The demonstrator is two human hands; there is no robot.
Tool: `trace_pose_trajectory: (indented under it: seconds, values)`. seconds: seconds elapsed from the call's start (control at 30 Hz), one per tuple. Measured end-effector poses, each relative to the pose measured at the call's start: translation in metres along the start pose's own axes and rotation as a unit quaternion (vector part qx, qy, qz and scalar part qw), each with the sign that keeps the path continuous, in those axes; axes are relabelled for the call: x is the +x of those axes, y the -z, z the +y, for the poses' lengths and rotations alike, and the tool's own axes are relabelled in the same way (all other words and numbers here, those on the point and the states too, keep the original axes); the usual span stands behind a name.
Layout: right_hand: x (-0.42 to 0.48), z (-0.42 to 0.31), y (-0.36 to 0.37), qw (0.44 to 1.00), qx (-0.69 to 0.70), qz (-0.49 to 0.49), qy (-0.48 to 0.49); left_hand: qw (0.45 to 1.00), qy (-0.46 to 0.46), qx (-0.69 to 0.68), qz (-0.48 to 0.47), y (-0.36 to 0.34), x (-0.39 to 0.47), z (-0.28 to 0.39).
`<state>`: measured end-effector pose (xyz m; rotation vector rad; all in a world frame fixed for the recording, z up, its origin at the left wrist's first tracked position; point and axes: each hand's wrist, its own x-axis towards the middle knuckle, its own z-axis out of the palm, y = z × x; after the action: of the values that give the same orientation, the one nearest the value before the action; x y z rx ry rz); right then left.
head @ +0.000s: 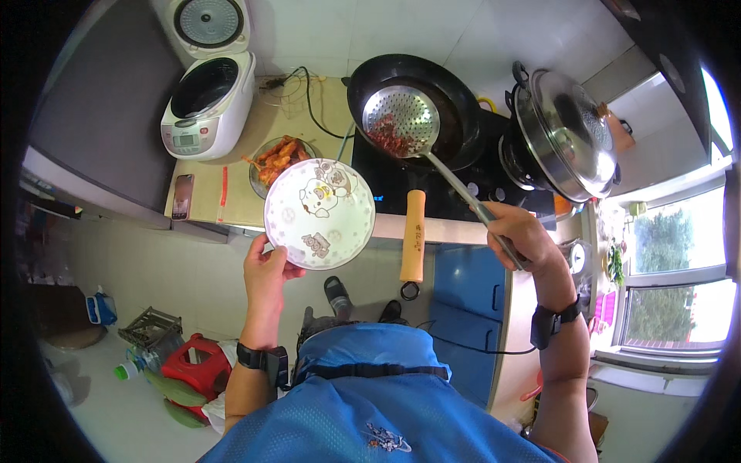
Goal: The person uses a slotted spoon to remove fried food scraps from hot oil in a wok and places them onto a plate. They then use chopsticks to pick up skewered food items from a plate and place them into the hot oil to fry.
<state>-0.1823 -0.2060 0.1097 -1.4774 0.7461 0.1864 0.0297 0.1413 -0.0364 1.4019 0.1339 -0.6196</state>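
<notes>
My left hand point(269, 269) grips the rim of a white plate point(341, 226) printed with a cartoon animal and flowers. The plate hovers in front of the counter's edge, with no food on it. In my right hand point(521, 234) is the long metal handle of a perforated skimmer point(402, 110). Dark reddish bits of food point(391, 136) lie in the skimmer's bowl, towards its lower side. Beneath the skimmer, a black wok point(463, 124) sits on the black cooktop point(388, 185), its wooden handle point(413, 234) pointing towards me. Dark liquid appears to cover the wok's bottom.
On the left stands a rice cooker point(211, 116) with its lid up. Browned fried pieces fill a dish point(255, 179) partly behind the plate. A phone point(183, 197) lies by the counter edge. A lidded steel pot point(556, 139) occupies the right burner. A power cord point(315, 118) crosses the counter.
</notes>
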Motion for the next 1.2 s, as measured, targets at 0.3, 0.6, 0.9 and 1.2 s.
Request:
trace_pose_trajectory:
  seconds: [0.3,0.6,0.9,1.2]
  values:
    - [-0.004,0.0,-0.014,0.999,-0.006,0.041,-0.01,1.0,-0.004,-0.018,-0.011,-0.009,0.015,0.017]
    - [-0.003,0.003,-0.01,0.999,-0.028,0.02,0.01,0.999,-0.019,-0.038,0.015,-0.003,0.006,0.008]
    - [0.002,0.004,0.001,1.0,0.011,-0.009,0.018,0.997,-0.045,-0.044,0.041,-0.008,-0.024,0.007]
    - [0.007,0.013,0.018,0.998,0.018,-0.041,0.031,0.994,-0.051,-0.048,0.084,-0.012,-0.051,0.002]
